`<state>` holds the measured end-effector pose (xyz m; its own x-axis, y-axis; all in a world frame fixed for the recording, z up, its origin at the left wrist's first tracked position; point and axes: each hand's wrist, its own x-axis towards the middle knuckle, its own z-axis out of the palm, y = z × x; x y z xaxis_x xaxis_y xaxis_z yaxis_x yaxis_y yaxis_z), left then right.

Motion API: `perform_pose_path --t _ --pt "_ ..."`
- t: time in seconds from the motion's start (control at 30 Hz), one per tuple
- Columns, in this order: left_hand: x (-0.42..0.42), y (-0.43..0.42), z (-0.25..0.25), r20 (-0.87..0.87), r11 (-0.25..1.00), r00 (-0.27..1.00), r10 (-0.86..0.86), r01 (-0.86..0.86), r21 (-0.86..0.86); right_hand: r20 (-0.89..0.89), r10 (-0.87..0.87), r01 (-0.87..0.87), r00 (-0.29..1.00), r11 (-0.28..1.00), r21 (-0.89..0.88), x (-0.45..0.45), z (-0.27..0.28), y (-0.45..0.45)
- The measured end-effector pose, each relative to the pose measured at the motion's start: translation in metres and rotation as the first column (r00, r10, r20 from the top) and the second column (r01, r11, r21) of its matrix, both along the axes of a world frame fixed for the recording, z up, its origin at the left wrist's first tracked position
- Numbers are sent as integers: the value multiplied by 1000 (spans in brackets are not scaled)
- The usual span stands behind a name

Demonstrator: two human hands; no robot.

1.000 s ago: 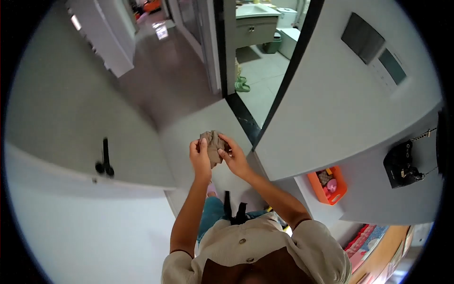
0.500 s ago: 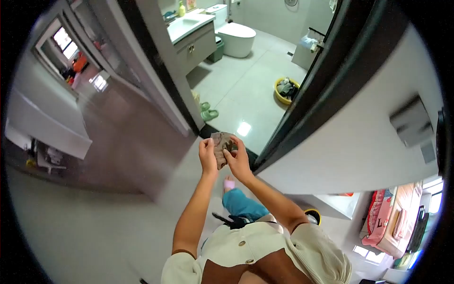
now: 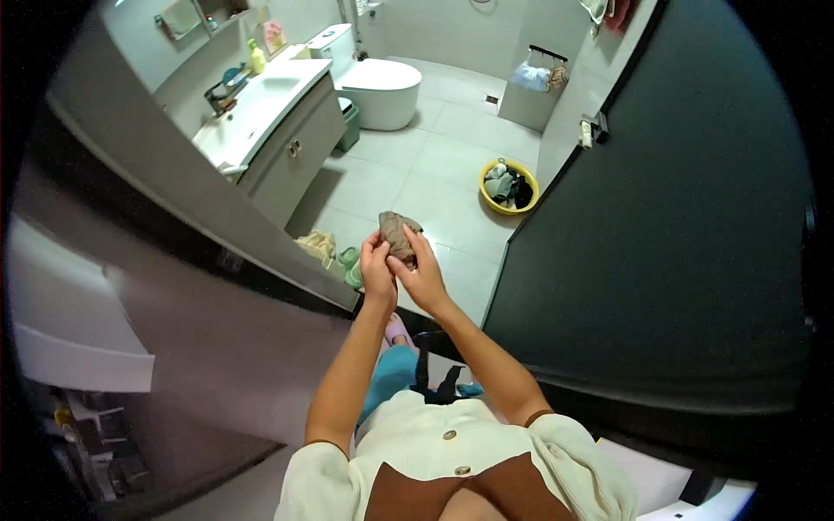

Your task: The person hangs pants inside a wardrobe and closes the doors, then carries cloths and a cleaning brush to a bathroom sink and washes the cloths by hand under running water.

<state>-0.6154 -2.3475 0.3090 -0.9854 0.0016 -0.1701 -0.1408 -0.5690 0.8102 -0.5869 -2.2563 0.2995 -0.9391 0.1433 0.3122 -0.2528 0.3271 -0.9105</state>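
A crumpled brownish-grey cloth [image 3: 396, 233] is held out in front of me with both hands, just inside the bathroom doorway. My left hand [image 3: 377, 267] has its fingers closed on the cloth's near left side. On the right side, the fingers of my right hand [image 3: 421, 276] lie over the fabric, with the thumb against its lower part. The cloth is bunched up, so its exact kind cannot be made out. Beyond and to the right of my hands, a yellow basin [image 3: 483, 193] on the tiled floor contains several dark and greenish garments.
A washbasin counter [image 3: 291, 80] and a toilet [image 3: 382, 87] line the left side. Green slippers [image 3: 351, 266] and a beige bundle [image 3: 317, 246] lie by the left door frame. The dark door [image 3: 651, 243] stands on my right, with the threshold at my feet.
I have stepped forward into the doorway, so the bathroom appears nearer and the door fills the right side. The cloth is more bunched, and my right fingers have straightened over it.
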Motion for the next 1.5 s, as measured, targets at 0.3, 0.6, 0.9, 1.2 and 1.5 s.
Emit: perform_pose_path --t 0.3,0.6,0.9,1.2,1.5 --pt "-223 -4 30 26 987 993 -114 116 -110 64 46 -9 997 873 -487 -228 3 -4" --pt "-440 -41 -20 -40 959 985 166 -170 -225 270 483 -194 833 712 -674 -475 -9 -8" --pt "-573 -114 -34 33 778 782 623 -614 -135 163 682 -605 713 716 -349 -675 -14 -86" --pt "-681 -226 -31 18 692 697 716 -707 -150 183 810 -714 558 581 -391 -794 -17 -217" --pt "-749 -302 -50 108 640 630 769 -758 -127 280 840 -751 466 542 -376 -906 -50 -306"
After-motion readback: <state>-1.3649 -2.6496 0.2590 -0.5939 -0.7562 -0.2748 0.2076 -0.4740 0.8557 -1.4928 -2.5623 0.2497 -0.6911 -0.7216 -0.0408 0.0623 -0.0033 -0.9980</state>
